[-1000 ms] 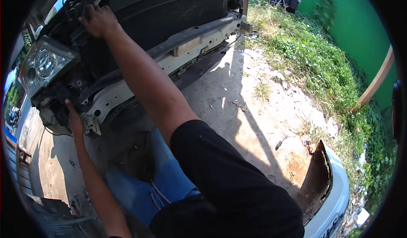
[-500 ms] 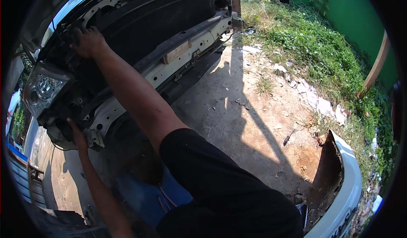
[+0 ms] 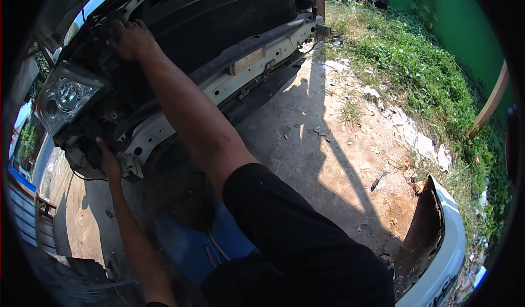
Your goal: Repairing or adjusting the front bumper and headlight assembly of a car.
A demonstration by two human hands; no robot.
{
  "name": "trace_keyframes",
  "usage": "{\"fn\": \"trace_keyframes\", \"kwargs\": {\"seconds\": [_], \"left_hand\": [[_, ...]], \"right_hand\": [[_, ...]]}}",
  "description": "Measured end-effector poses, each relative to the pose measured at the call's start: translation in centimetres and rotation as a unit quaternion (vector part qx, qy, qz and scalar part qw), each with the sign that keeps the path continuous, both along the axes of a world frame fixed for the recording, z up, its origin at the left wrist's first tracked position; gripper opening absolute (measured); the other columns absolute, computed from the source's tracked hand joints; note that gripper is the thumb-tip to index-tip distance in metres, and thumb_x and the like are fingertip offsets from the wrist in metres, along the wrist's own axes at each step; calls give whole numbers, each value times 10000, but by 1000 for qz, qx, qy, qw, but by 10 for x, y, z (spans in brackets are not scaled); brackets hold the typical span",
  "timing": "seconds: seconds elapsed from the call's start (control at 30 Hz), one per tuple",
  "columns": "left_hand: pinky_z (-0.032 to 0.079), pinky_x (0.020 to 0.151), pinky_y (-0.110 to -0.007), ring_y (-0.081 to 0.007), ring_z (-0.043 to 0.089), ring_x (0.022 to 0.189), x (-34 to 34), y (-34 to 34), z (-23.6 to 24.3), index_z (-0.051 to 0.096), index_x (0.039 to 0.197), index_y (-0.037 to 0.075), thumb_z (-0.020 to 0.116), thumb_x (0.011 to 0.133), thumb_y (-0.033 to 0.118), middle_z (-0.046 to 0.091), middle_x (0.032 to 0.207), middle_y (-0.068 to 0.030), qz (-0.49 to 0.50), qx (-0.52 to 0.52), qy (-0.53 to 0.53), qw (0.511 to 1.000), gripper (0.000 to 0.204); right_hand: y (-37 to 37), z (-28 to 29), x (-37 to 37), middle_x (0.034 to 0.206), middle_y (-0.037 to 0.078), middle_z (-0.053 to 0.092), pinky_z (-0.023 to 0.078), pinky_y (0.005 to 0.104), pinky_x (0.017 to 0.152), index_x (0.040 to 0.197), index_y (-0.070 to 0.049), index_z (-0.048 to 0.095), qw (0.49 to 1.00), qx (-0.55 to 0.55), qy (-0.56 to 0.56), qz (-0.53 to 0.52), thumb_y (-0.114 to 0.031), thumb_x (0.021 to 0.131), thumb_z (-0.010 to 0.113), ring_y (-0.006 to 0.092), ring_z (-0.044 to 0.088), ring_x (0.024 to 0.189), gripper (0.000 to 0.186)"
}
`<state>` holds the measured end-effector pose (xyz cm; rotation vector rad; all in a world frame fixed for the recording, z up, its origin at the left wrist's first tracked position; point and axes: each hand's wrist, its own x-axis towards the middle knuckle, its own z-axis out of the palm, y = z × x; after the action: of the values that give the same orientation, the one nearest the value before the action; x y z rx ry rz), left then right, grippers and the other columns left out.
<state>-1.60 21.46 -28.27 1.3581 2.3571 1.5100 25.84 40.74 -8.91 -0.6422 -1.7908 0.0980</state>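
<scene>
The front of a car stands open at the upper left, its bumper cover off. My right arm reaches across to the dark parts above the headlight (image 3: 68, 96), where my right hand (image 3: 134, 40) is closed with curled fingers; what lies in its grip is too dark to name. Lower down, my left hand (image 3: 111, 163) reaches up against a dark part below the headlight, beside the end of the pale bumper beam (image 3: 210, 93). One digit of it shows pointing up; its other fingers are hidden.
A detached pale bumper cover (image 3: 453, 236) lies at the lower right. On the ground near it is a screwdriver (image 3: 376, 183) with a dark handle. Grass and weeds (image 3: 404, 61) grow along a green wall (image 3: 465, 28). A wooden post (image 3: 489, 102) leans at the far right.
My view has turned slightly, so the car and both hands sit further right and higher in the picture. Both hands keep their places on the car.
</scene>
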Motion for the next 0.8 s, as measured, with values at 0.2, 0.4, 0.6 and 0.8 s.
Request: {"fn": "trace_keyframes", "kwargs": {"seconds": [0.2, 0.4, 0.6, 0.8], "left_hand": [[294, 1222, -452, -462, 443, 1476, 20, -10, 8, 500, 1509, -90, 148, 968, 890, 539, 1508, -337, 12, -40, -7, 999, 1173], [447, 1041, -497, -470, 640, 1224, 42, -38, 25, 707, 1260, -25, 423, 996, 794, 716, 1194, -317, -79, -80, 82, 990, 906], [513, 970, -423, -336, 713, 1136, 36, -50, 20, 692, 1261, -10, 779, 881, 478, 759, 1150, -211, -192, -28, 40, 980, 624], [502, 966, -381, -293, 698, 1044, 13, -51, -5, 649, 1317, 38, 617, 1002, 288, 724, 1163, -109, -241, 152, -101, 953, 403]], "right_hand": [[5, 1, 0, 1395, 270, 638, 291, 477, 1259, 1562, -115, 419, 999, 32, -25, -23, -599, 1014, 547, 388, 544, 1404, 742], [14, 4, 10, 1638, 267, 396, 282, 526, 1256, 1623, -17, 338, 988, 95, -120, -28, -511, 1112, 389, 419, 464, 1451, 713], [5, 6, 16, 1604, 315, 421, 266, 496, 1266, 1631, 12, 267, 992, 61, -110, -16, -512, 1085, 475, 444, 387, 1506, 785], [11, 7, 18, 1530, 343, 492, 351, 508, 1215, 1608, -5, 345, 997, -3, -75, 2, -486, 1040, 607, 514, 457, 1430, 789]]}}
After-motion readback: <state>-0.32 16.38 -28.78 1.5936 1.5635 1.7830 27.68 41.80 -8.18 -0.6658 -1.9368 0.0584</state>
